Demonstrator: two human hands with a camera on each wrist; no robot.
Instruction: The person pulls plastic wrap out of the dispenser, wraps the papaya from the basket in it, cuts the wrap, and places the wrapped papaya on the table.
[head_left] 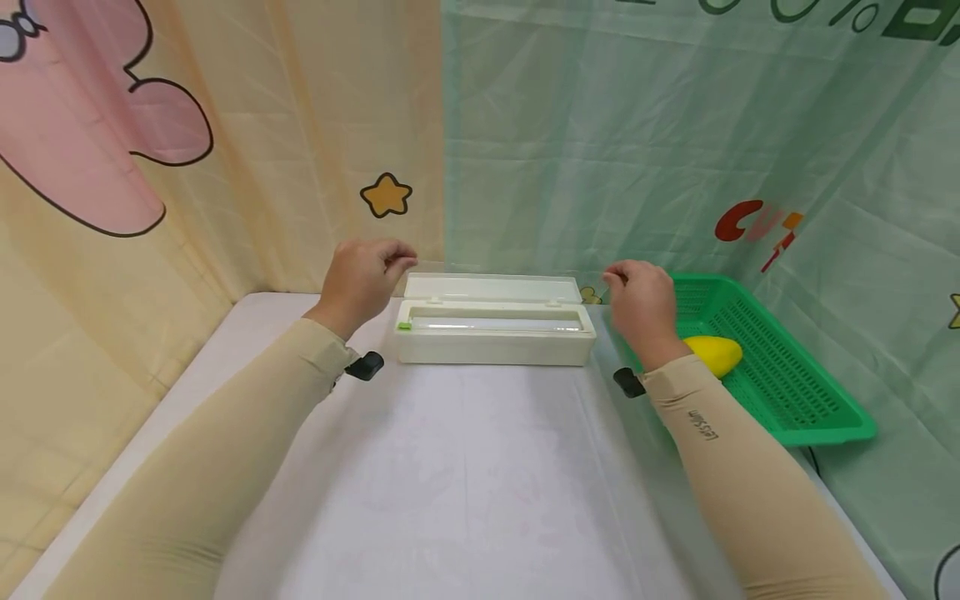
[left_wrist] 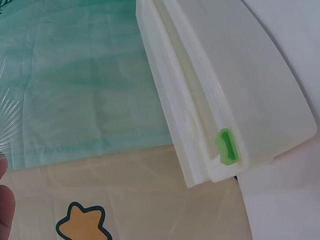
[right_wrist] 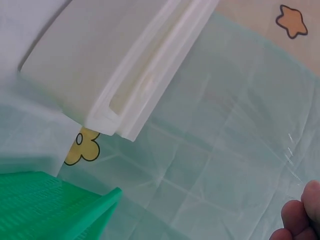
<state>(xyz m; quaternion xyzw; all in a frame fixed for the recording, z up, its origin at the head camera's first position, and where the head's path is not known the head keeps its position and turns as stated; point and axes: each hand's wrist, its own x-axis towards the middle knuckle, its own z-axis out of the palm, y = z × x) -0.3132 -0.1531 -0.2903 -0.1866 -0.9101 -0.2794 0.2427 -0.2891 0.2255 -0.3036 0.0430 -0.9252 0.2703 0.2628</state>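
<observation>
A white cling film dispenser (head_left: 495,349) stands at the far side of the table with its lid (head_left: 491,288) tipped back, showing the roll (head_left: 487,324) inside. Its green slide cutter (left_wrist: 227,146) sits at the left end. Past that end, my left hand (head_left: 362,279) is raised, thumb and fingertips pinching clear cling film (left_wrist: 7,125). My right hand (head_left: 643,302) pinches the film's other side, up beyond the right end of the box. Creases in the film (right_wrist: 290,157) fan out from the fingertips; its middle is nearly invisible against the curtain.
A green plastic basket (head_left: 795,367) stands at the right, partly behind my right forearm, with a yellow fruit-shaped object (head_left: 714,355) in it. White cloth (head_left: 465,475) covers the table. Printed curtains (head_left: 540,150) hang close behind the dispenser and along both sides.
</observation>
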